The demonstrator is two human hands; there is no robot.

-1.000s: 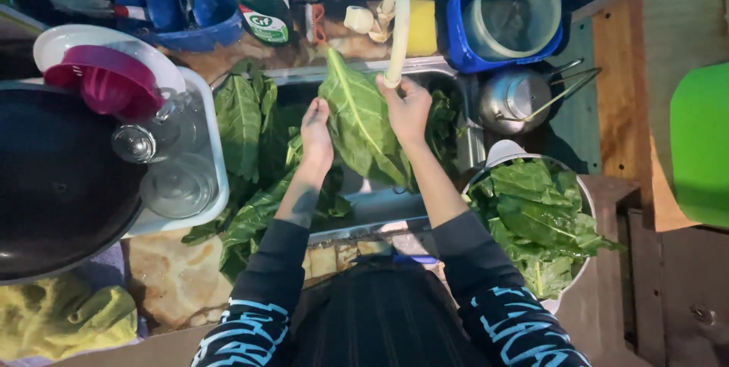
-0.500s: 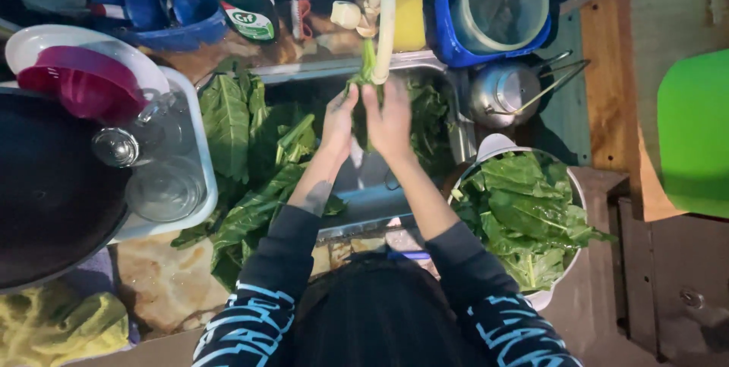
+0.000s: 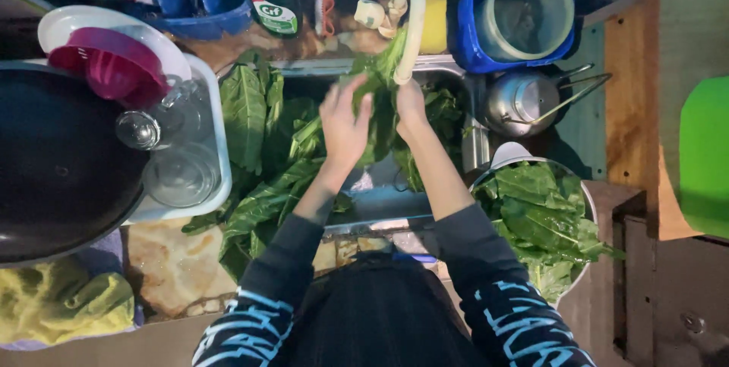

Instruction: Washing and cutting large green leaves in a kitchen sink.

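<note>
Left hand [image 3: 343, 120]: centre of frame, fingers spread and curled loosely about the blade of a large green leaf [image 3: 380, 78]; hold partial, not a tight clench. Right hand [image 3: 410, 101]: just right of the left, fingers closed on the same leaf near its pale stalk [image 3: 410, 25], which rises toward the upper centre. Leaf position: held between both hands over the steel sink [image 3: 380, 204], upper centre of frame. Sink contents: loose green leaves [image 3: 258, 139] heaped to the left of the hands and draped over the front rim. Lower right: metal bowl [image 3: 510, 156] filled with further leaves. Right of centre, above the bowl: steel kettle [image 3: 520, 101] with wire handle. Upper right: blue bucket [image 3: 486, 33] with a clear tub inside. Left: white tray [image 3: 216, 139] carrying glass jars and a pink juicer [image 3: 106, 67]; large dark pan [image 3: 53, 162] at far left. Lower left: yellow cloth [image 3: 61, 302]. Far right edge: green plastic item, kind unclear.
</note>
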